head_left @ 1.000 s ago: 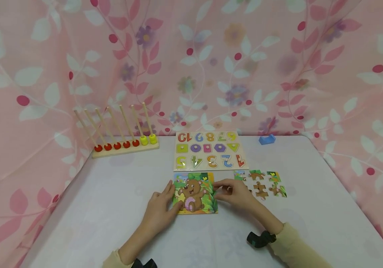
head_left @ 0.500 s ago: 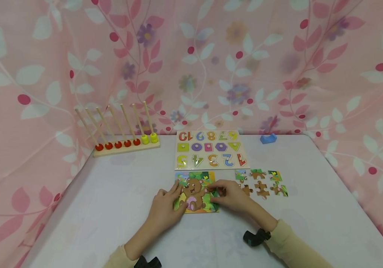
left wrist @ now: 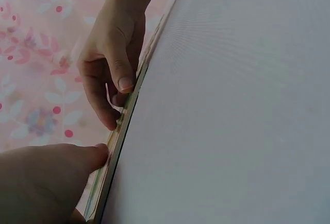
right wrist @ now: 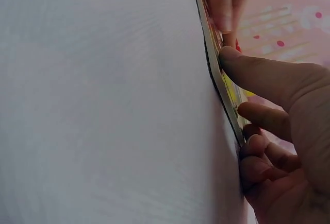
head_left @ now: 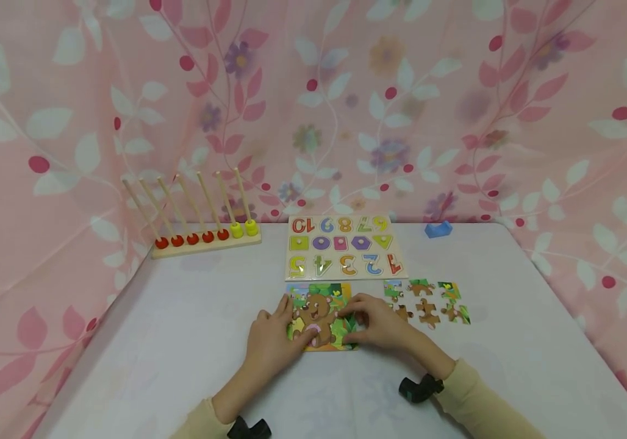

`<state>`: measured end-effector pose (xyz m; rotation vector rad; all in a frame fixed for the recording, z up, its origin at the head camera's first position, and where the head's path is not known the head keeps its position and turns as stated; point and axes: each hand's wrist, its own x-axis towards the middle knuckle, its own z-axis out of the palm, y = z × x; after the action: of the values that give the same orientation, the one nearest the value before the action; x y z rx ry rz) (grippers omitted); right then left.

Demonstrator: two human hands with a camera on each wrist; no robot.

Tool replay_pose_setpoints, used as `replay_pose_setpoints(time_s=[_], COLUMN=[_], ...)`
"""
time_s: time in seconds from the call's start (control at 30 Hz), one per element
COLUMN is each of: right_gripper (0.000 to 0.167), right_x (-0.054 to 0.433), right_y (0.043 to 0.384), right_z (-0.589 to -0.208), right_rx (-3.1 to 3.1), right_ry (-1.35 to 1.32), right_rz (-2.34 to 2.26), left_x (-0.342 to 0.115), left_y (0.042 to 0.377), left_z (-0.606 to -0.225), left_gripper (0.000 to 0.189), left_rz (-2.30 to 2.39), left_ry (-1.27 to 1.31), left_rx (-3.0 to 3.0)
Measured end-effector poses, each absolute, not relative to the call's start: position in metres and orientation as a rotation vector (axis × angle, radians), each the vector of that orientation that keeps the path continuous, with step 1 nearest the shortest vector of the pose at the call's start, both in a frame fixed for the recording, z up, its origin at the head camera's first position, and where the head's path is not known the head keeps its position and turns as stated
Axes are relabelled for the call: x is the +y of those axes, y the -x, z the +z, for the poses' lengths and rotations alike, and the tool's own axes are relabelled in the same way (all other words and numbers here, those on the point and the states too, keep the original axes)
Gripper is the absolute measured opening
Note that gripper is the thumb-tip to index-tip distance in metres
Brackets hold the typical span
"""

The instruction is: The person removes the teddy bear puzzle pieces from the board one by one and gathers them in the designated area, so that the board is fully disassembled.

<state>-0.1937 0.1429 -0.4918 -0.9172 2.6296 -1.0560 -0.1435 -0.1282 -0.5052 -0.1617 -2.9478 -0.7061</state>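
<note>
A square bear jigsaw puzzle point(head_left: 319, 299) lies in front of the person, with a brown bear on a green background. My left hand point(head_left: 271, 340) rests on its left side, the index and middle fingers fairly straight and the thumb across the bear's belly. From the right, my right hand point(head_left: 382, 322) has thumb and forefinger on the green part of the picture, its other fingers curled under. Both hands also appear at the puzzle's edge in the wrist views: my left hand point(left wrist: 46, 180) and my right hand point(right wrist: 304, 131). Whether a separate piece sits under the right fingertips is hard to tell.
Several loose jigsaw pieces point(head_left: 429, 312) lie right of the puzzle, some partly behind the right hand. Behind it is a number and shape board point(head_left: 331, 251). A bead counting rack point(head_left: 207, 244) stands back left; a small blue block point(head_left: 438, 229) sits back right.
My right hand has moved left from the puzzle's right edge onto the picture. The left hand has shifted slightly right, its thumb now further over the bear.
</note>
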Motion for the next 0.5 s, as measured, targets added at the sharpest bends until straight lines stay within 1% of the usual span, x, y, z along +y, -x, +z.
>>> replay_pose_setpoints(time_s=[0.1,0.3,0.5], right_gripper=[0.041,0.037,0.033], right_x=[0.1427,0.1439,0.1436], right_y=[0.1932,0.1927,0.1923], right_z=[-0.4949,-0.4964,-0.494], right_rx=[2.622,2.628,2.644], right_ry=[0.897,0.895,0.869], right_rz=[-1.066,-1.088,-1.095], left_x=[-0.1268,-0.1226,-0.12], left_y=[0.1405,0.1394,0.1404], left_z=[-0.5074,-0.5069,-0.5056], left_gripper=[0.095,0.094,0.1], left_rz=[-0.69,-0.741,-0.698], left_ry=[0.146,0.076,0.065], left_rx=[-2.941,-2.903,-2.889])
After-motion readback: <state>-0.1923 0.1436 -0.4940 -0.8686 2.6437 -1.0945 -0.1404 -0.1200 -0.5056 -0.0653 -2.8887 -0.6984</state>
